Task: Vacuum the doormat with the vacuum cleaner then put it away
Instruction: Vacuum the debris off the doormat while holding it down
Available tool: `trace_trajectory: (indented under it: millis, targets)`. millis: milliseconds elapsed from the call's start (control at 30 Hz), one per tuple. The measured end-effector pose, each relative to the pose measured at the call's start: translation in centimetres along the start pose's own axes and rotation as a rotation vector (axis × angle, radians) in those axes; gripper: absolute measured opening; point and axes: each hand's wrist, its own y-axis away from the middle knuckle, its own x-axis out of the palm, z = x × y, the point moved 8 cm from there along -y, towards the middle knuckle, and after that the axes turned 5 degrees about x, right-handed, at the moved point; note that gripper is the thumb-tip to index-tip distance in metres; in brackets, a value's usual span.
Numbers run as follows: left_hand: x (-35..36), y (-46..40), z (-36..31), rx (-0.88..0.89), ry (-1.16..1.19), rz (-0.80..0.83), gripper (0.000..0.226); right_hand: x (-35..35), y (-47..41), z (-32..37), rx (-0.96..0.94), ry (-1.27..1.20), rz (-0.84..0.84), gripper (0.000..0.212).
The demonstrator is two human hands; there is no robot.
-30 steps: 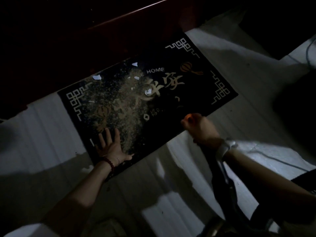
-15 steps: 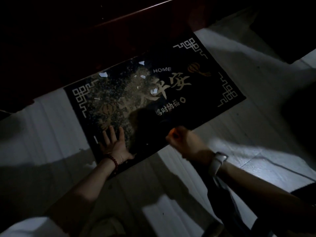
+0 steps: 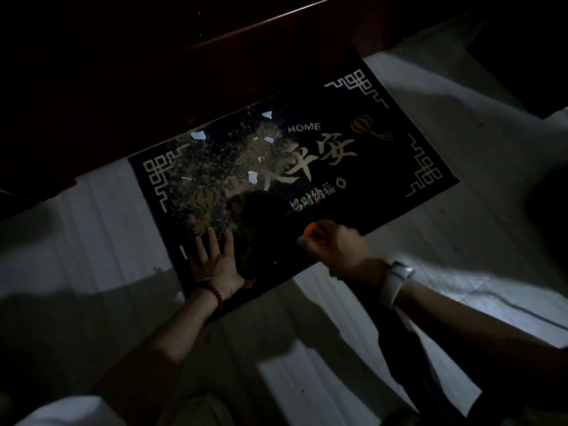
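Two hands work at a dark rectangular doormat [image 3: 399, 167] lying flat on pale striped flooring [image 3: 92, 241], its far edge against dark red woodwork [image 3: 215, 56]; gold fretwork corners, lanterns and the word HOME mark the pile; fine sandy grit [image 3: 215, 167] and white paper scraps [image 3: 198, 135] cover its left half; left hand [image 3: 215, 259] lies flat, fingers straight, pressing the near edge; right hand [image 3: 335, 247] is curled round a dark vacuum cleaner [image 3: 264, 229], shape indistinct in shadow; white watch [image 3: 395, 279] on that wrist.
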Motion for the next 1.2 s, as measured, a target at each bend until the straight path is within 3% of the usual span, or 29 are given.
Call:
trace_trajectory:
  millis: [167,233,367,467,600,667,800,1067,1200]
  targets:
    - [-0.1,-0.1,0.0,0.005,-0.003,-0.007,0.118,-8.8,-3.6,-3.1,0.151,-0.03,-0.335,0.032]
    - [-0.1,0.0,0.0,0.005,-0.009,-0.012,0.119,-7.1,-4.0,-3.2,0.174,-0.058,-0.26,0.035]
    - [-0.1,-0.2,0.1,0.007,0.007,-0.014,0.114,0.3,-0.9,-0.5,0.05,-0.036,0.009,0.022]
    - [-0.1,-0.2,0.1,0.011,0.004,-0.036,0.112,-2.4,-1.3,-0.3,0.02,-0.026,-0.083,0.026]
    - [-0.2,-0.1,0.0,0.016,-0.002,-0.024,0.118,-8.7,-4.5,-3.5,0.214,-0.036,-0.356,0.04]
    - [-0.2,-0.1,0.1,0.016,0.003,-0.023,0.119,-6.5,-4.7,-2.5,0.173,-0.043,-0.282,0.037]
    - [-0.3,-0.1,0.2,0.017,0.014,-0.039,0.116,1.3,-2.0,1.5,0.027,-0.018,0.018,0.028]
    - [-0.3,-0.1,0.3,0.021,-0.011,-0.051,0.117,-7.1,-4.5,-1.3,0.087,-0.045,-0.285,0.038]
    - [-0.3,-0.2,0.3,0.023,-0.019,-0.055,0.119,-5.4,-5.0,-2.6,0.173,-0.035,-0.236,0.05]
